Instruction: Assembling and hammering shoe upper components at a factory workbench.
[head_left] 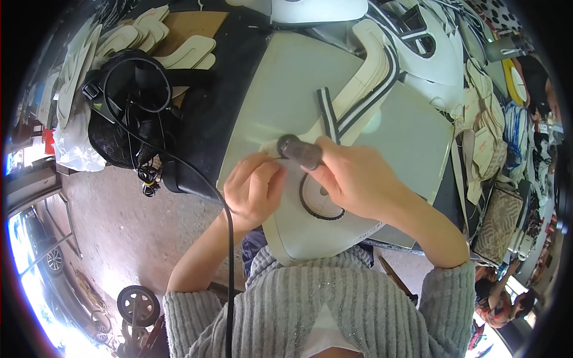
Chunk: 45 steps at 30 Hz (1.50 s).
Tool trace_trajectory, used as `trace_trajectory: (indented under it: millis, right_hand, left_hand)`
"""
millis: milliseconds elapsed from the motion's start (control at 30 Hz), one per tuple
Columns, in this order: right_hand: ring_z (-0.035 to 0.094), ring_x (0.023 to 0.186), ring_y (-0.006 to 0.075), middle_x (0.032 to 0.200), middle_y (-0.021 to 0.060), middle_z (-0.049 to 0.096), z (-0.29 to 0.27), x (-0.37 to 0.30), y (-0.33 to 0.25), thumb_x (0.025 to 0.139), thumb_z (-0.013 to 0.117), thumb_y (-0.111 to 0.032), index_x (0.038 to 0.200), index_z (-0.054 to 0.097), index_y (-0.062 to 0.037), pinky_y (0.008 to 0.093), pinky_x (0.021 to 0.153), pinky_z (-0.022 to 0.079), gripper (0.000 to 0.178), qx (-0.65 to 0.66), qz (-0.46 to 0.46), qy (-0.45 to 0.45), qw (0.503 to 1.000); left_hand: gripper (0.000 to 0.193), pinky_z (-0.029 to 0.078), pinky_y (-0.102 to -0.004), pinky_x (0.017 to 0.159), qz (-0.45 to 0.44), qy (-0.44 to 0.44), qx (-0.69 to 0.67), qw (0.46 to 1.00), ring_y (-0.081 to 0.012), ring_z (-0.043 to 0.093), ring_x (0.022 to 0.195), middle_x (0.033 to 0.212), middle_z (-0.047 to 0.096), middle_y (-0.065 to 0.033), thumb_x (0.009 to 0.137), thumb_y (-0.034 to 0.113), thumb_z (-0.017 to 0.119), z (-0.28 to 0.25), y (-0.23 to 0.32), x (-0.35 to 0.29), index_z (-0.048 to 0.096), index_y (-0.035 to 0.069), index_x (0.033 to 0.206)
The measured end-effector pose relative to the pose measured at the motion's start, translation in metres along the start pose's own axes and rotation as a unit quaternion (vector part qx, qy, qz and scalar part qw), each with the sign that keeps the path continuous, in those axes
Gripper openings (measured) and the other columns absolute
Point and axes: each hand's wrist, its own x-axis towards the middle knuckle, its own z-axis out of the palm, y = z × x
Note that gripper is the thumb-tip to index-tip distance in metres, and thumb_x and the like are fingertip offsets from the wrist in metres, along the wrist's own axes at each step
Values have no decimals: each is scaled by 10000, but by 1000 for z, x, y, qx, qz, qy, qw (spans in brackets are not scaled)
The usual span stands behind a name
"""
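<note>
My right hand (358, 176) is closed around a short dark brown tool with a rounded end (300, 151), slightly blurred; its exact kind does not show. Close beside it, my left hand (253, 185) has its fingers drawn together at the end of a long cream angled strip (364, 74); what they pinch is hidden. Black-and-white striped trim (382, 83) runs along that strip, and a loose end of striped trim (327, 113) stands across it. Under my hands lies a pale panel (292, 230) with a round, dark-edged disc (316, 200), partly covered by my right hand.
A black mesh bag (113, 134) with a cable lies at the left, near stacked cream pieces (191, 53). White moulded shells (430, 59) sit at the far right. A black cable (230, 286) hangs past my left forearm. Another person (498, 298) is at the lower right.
</note>
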Motion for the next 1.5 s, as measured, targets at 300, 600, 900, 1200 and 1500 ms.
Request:
trace_trajectory:
  millis: [300,600,900,1200,1500]
  right_hand:
    - [619,612,401,645,184,610,4,8,0,958,597,-268,849,523,-12,478,542,466,288,-5,16,-36,999]
    - [647,595,357,622,153,630,4,6,5,970,566,-294,844,568,4,437,538,502,323,8,0,9,1000]
    - [525,558,189,673,108,571,-35,-51,11,995,539,-132,1296,566,-15,344,541,412,324,178,129,196,956]
    - [555,447,173,600,108,594,46,-150,50,1020,506,-205,1127,612,21,317,426,402,272,319,306,334,833]
    - [605,478,139,637,38,592,44,-150,63,1050,453,-303,883,530,-53,235,353,346,310,481,294,326,759]
  left_hand:
    - [312,523,-334,605,27,28,-23,999,-279,635,684,797,628,-125,708,-84,716,0,-1,0,522,-1,938]
    - [261,512,-326,597,-1,28,-61,998,-260,622,669,789,634,-123,756,-95,686,-1,-3,0,523,-8,941]
    - [251,510,-409,741,13,-33,-3,999,-291,644,815,899,655,-122,775,22,738,-14,20,11,607,5,988]
    - [654,373,-518,1084,-10,-218,-98,971,-351,524,1245,1260,587,-183,814,169,747,21,115,2,453,1,1373]
    - [536,526,-412,854,-29,-183,-164,969,-367,626,1010,1149,624,-188,806,-27,621,20,115,5,475,4,1320]
